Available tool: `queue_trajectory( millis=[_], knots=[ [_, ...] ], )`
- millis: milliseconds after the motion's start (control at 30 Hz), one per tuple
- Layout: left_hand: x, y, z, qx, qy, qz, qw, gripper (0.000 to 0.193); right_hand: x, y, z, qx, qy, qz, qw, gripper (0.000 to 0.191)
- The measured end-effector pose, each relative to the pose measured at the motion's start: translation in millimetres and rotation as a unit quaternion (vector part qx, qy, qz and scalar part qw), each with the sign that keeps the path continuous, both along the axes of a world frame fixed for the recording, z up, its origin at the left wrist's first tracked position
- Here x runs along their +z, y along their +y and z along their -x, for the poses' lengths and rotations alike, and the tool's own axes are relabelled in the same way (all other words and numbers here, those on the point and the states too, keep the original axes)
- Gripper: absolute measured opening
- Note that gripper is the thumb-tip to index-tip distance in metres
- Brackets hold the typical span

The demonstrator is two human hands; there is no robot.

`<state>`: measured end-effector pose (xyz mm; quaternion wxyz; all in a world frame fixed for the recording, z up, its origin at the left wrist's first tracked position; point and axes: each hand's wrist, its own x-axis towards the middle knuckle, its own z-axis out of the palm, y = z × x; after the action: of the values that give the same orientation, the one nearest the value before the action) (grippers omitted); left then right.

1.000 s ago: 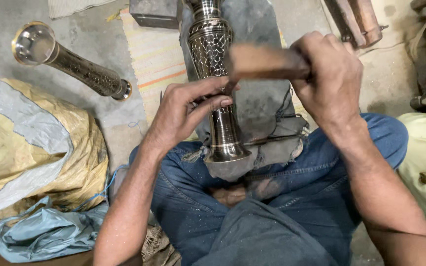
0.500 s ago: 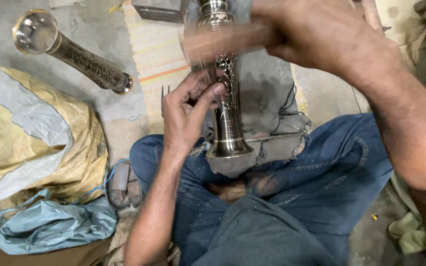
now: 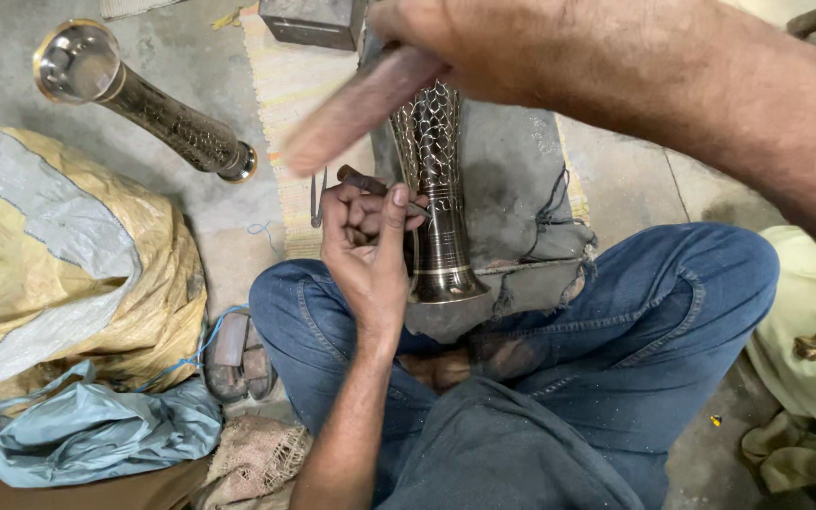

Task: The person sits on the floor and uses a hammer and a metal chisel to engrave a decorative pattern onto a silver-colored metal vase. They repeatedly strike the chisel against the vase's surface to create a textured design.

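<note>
An engraved dark metal vase lies across my lap on a grey cloth, its flared base toward me. My left hand is shut on a thin metal chisel whose tip rests against the vase's side. My right hand is raised close to the camera, gripping a wooden mallet handle that is blurred above the vase. The mallet's head is hidden behind my hand.
A second engraved vase lies on the concrete floor at upper left. A yellow-grey sack and a blue-grey cloth sit at left. A metal block stands at the top, beige fabric at right.
My right hand with the mallet has swung up and toward the camera. My left hand has shifted down along the vase, keeping hold of the chisel.
</note>
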<state>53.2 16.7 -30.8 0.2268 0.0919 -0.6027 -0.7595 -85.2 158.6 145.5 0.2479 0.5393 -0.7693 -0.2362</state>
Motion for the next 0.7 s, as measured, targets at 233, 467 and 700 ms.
queue_trajectory(
  millis=[233,467,700],
  knots=[
    [-4.1,6.0,-8.7,0.042,0.001,-0.043,0.998,0.025,10.1,-29.1,-42.4,-0.024,0.024,-0.022,0.999,0.023],
    [-7.2,13.9,-17.2,0.056,0.006,-0.039,0.998,0.024,15.2,-35.2,-65.4,-0.061,0.081,-0.079,0.992,0.029],
    [-17.6,17.2,-19.7,0.062,-0.014,-0.009,0.998,0.024,6.4,-27.9,-70.7,-0.077,0.096,-0.075,0.990,0.028]
  ],
)
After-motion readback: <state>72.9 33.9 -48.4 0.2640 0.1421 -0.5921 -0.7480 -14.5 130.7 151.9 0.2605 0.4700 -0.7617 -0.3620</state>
